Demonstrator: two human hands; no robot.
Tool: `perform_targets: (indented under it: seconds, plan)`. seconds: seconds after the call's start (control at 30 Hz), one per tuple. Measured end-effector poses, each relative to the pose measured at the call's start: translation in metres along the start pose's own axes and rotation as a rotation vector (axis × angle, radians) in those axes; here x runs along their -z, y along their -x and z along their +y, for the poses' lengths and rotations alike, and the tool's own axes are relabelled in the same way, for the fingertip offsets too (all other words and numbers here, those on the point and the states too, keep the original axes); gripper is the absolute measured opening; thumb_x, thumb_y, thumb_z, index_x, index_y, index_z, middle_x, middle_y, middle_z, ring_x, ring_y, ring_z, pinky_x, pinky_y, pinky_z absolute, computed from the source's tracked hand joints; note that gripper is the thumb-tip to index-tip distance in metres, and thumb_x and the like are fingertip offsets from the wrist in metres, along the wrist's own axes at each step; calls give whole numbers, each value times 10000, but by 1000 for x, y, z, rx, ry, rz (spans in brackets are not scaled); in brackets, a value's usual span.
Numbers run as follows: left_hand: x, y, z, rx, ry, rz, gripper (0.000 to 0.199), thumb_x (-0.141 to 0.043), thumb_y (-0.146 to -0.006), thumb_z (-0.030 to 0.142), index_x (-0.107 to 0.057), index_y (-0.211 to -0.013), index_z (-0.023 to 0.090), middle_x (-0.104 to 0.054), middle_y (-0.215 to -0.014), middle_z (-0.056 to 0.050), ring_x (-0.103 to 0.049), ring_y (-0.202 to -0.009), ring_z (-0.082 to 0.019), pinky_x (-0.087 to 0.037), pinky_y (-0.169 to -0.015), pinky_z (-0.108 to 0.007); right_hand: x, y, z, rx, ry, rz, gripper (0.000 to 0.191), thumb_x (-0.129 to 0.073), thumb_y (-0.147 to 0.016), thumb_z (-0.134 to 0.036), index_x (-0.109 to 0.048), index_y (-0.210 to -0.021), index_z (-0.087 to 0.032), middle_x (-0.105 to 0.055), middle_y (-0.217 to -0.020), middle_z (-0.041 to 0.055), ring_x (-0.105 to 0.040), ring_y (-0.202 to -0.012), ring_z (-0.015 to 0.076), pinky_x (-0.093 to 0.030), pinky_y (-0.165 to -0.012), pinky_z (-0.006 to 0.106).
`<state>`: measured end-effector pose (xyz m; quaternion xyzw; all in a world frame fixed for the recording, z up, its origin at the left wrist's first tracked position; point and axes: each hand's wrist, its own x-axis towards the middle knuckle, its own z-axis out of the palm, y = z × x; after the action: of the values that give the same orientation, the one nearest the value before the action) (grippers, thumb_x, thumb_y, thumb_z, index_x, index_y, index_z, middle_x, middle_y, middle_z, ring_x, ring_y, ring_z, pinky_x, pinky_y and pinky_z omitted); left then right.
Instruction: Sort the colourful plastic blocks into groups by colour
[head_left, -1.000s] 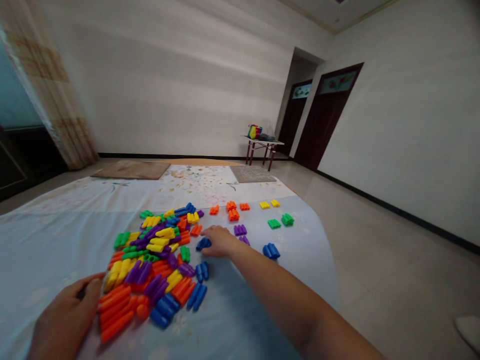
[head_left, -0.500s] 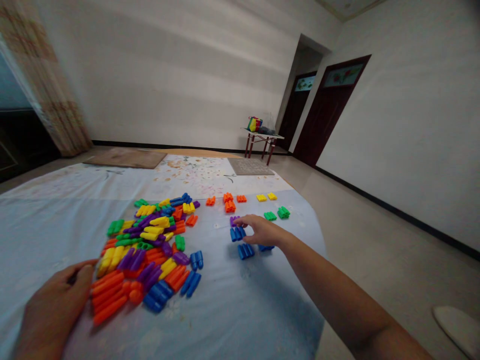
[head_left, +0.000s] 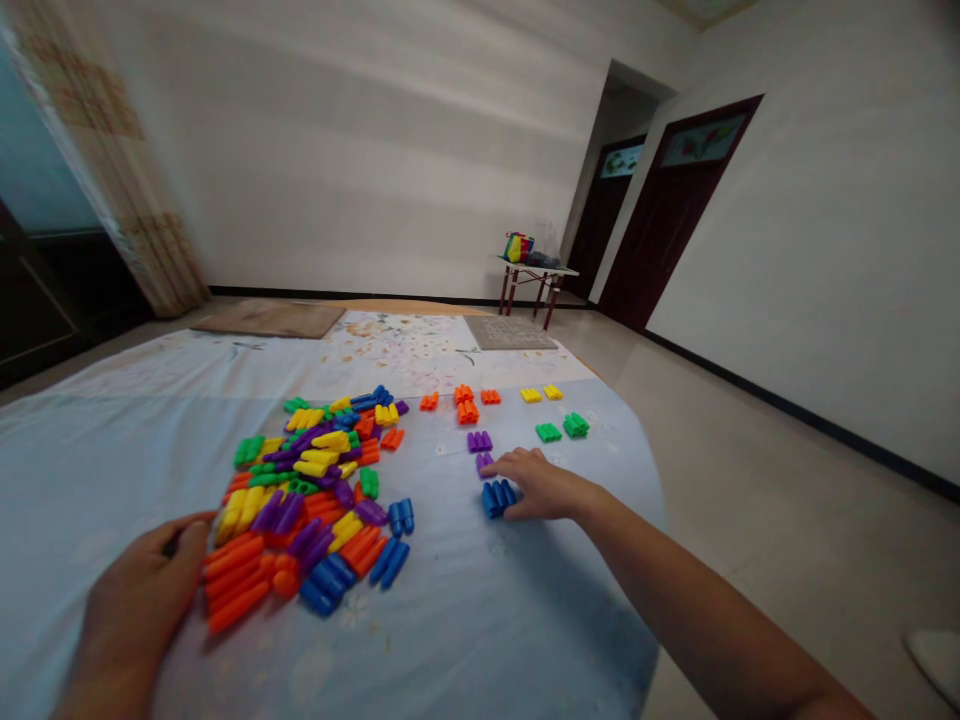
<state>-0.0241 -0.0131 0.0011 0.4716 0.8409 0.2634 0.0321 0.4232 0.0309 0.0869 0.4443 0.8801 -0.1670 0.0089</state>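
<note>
My right hand is over the right part of the cloth-covered table, its thumb and fingers closed around blue blocks. Its fingertips are beside a small purple block, with another purple block just beyond. At the left, my left hand is by the near edge of a mixed heap of coloured blocks. Thumb and forefinger are closed near orange blocks; what they grip is hidden. Loose blue blocks lie at the heap's right side.
Farther right are orange blocks, yellow blocks and green blocks. A brown board and a grey mat lie at the table's far side. Beyond stands a small table with a colourful bag.
My right hand has moved nearer with a blue block, down to the blue block that lay below it. A purple block it partly covered now shows. The view has shifted slightly.
</note>
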Motion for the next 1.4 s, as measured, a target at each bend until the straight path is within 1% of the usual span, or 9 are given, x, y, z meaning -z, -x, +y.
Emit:
perform_targets:
  seconds: [0.1,0.33,0.5,0.67,0.87,1.0,1.2,1.3,1.4]
  plan:
    - [14,9,18,61,58,-81,396,-417,-800,401,-681,-1011,194,-699,-960,-46,-612,-828,-193,-468,-692,-263,-9,-4,2,16,19,0,643,-701,-669,-213,-522,-1286,-193,-567,-1252,130,-483,-1147,305,-321,-964,475]
    - [16,18,22,22,158,-38,415,-408,-800,413,-679,-1007,176,-700,-961,-49,-613,-859,-213,-478,-769,-307,-17,-5,5,41,-5,68,645,-709,-649,-189,-546,-1270,-251,-583,-1226,110,-496,-1142,297,-317,-977,486]
    - [12,20,21,-1,201,-2,443,-379,-788,405,-680,-992,152,-699,-996,-98,-629,-901,-230,-490,-822,-328,-20,-13,-27,123,-160,228,573,-663,-752,-273,-510,-1302,-226,-542,-1282,113,-474,-1195,254,-333,-1024,442]
    - [13,24,29,-80,206,15,525,-318,-824,436,-631,-1092,111,-652,-1129,-159,-583,-1055,-271,-438,-954,-410,-54,-31,-70,239,-372,330,453,-599,-796,-226,-537,-1244,-197,-570,-1219,109,-508,-1161,210,-388,-1019,376]
    - [9,31,53,-245,235,-104,538,-299,-859,470,-546,-1216,153,-593,-1262,-119,-510,-1204,-229,-385,-1040,-383,-84,-38,-88,275,-511,390,438,-589,-766,-151,-561,-1195,-235,-583,-1178,90,-527,-1134,214,-417,-1004,375]
    - [0,33,63,-247,235,-143,628,-300,-850,487,-472,-1280,64,-469,-1378,-199,-388,-1314,-281,-286,-1110,-472,-90,-39,-84,240,-546,447,424,-551,-783,-153,-547,-1200,-229,-569,-1194,95,-532,-1130,218,-441,-986,385]
    - [-9,45,81,-289,273,-221,651,-268,-864,532,-428,-1343,120,-347,-1477,-154,-280,-1379,-236,-212,-1156,-436,-93,-40,-82,201,-575,494,439,-525,-800,-167,-515,-1234,-230,-526,-1257,108,-496,-1185,230,-461,-978,404]
    - [-9,59,96,-347,332,-318,689,-271,-857,574,-397,-1376,138,-212,-1537,-128,-156,-1418,-234,-156,-1173,-431,-95,-41,-83,208,-580,516,460,-522,-793,-153,-503,-1248,-222,-515,-1268,112,-482,-1202,227,-450,-997,404]
    - [-6,73,112,-429,385,-470,690,-250,-866,577,-355,-1405,160,-201,-1542,-94,-118,-1423,-217,-113,-1179,-432,-96,-40,-83,231,-568,540,467,-512,-791,-131,-500,-1253,-204,-516,-1266,116,-468,-1215,217,-399,-1051,409]
